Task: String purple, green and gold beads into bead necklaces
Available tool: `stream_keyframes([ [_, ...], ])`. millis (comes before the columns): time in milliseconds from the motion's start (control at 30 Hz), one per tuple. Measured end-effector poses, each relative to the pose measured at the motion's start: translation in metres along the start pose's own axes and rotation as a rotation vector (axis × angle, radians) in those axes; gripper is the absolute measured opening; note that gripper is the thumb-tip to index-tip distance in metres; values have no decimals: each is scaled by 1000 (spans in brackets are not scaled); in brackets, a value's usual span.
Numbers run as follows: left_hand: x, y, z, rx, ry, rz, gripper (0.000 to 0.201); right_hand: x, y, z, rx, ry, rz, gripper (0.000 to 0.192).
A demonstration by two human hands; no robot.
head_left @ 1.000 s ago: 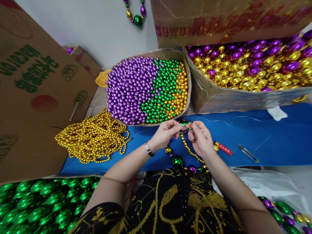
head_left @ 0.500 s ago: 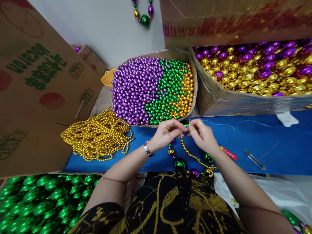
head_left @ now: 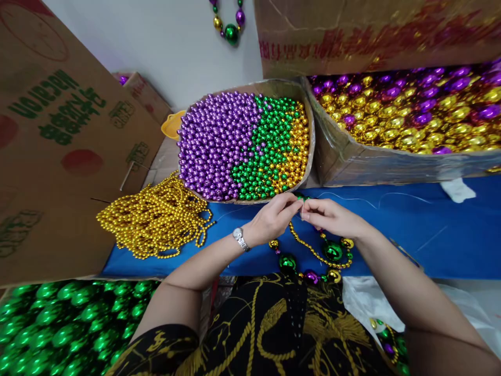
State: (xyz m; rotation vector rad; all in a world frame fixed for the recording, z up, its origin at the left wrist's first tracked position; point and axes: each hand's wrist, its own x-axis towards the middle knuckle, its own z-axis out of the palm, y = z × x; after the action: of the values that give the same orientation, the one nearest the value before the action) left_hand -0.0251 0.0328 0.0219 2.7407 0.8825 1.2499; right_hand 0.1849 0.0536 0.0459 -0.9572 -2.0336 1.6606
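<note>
- Just in front of the tray (head_left: 309,130) of purple, green and gold beads, over the blue cloth (head_left: 450,230), both hands are meeting fingertip to fingertip in the head view.
- The left hand (head_left: 272,222) is pinching shut on the necklace (head_left: 317,253) at its top end, thumb and forefinger pressed together, the other fingers curling in; a watch (head_left: 238,238) is sitting on that wrist.
- The right hand (head_left: 332,216) is pinching the same spot from the other side, fingers closed and touching the left fingertips; whether it is also gripping the thread (head_left: 352,197) I cannot tell.
- The necklace is hanging from the pinch toward the person, nearer than the tray, its thin gold strand looping down to big green, purple and gold balls lying at the cloth's near edge.
- The thread is trailing from the fingertips across the cloth to the right of the tray.
- Left of the tray, a heap of gold strands (head_left: 156,219) is lying on the cloth, touching the tray's rim.
- Right of the tray, a box (head_left: 391,162) of large gold and purple balls is standing just beside it.
- Well below and left of the tray, a bin of green balls (head_left: 58,324) is showing at the corner.
</note>
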Motion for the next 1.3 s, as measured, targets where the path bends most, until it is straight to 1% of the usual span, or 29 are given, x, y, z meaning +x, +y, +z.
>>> stream_keyframes([
  [67, 3, -2, -2, -94, -10, -62, 22, -3, -3, -2, 10, 18, 19, 29],
  [133, 8, -4, -10, -243, -39, -166, 10, -7, -6, -6, 7, 45, 32, 30],
  [167, 10, -5, -15, -334, -66, -225, 8, -9, -6, -8, 1, 59, 35, 30],
  [233, 13, -7, -24, -499, -121, -334, 12, -12, -5, -12, -29, 94, 32, 30],
  [267, 14, -8, -26, -547, -137, -374, 13, -13, -4, -13, -50, 106, 25, 29],
  [333, 14, -7, -28, -559, -133, -408, 13, -12, 0, -12, -92, 108, 2, 27],
  [400, 11, -6, -25, -477, -92, -366, 9, -10, 2, -10, -108, 106, -13, 25],
  [467, 7, -5, -20, -345, -65, -254, 9, -8, 4, -7, -91, 130, 0, 25],
  [533, 3, -5, -14, -191, -42, -133, 17, -7, 5, -5, -52, 154, 24, 26],
  [600, -1, -7, -8, -72, -17, -66, 26, -7, 6, -3, -9, 147, 36, 27],
  [700, -5, -8, 4, -10, 5, -52, 35, -5, 8, 0, 57, 96, 27, 28],
  [767, -5, -8, 12, -7, 22, -55, 36, -4, 7, 3, 86, 66, 6, 29],
  [833, -1, -7, 17, -14, 54, -64, 30, -3, 3, 6, 96, 63, -3, 30],
  [900, 6, -6, 15, -69, 67, -99, 19, -4, -3, 7, 92, 80, 20, 31],
  [967, 12, -6, 5, -206, 20, -171, 14, -8, -8, 3, 67, 99, 42, 32],
  [1033, 15, -10, -12, -411, -80, -271, 14, -16, -7, -6, -5, 137, 35, 33],
  [1100, 11, -18, -30, -672, -176, -411, 19, -25, 2, -19, -120, 226, 21, 34],
  [1133, 6, -23, -37, -808, -182, -496, 22, -30, 10, -26, -190, 296, 24, 34],
  [1167, -1, -27, -42, -932, -153, -586, 25, -35, 19, -33, -264, 377, 35, 34],
  [1200, -10, -31, -44, -1035, -94, -671, 27, -38, 29, -38, -340, 461, 51, 33],
  [1267, -27, -34, -42, -1150, 57, -810, 29, -43, 49, -42, -483, 597, 80, 32],
  [1300, -34, -34, -39, -1180, 119, -863, 29, -44, 57, -41, -535, 630, 87, 31],
])
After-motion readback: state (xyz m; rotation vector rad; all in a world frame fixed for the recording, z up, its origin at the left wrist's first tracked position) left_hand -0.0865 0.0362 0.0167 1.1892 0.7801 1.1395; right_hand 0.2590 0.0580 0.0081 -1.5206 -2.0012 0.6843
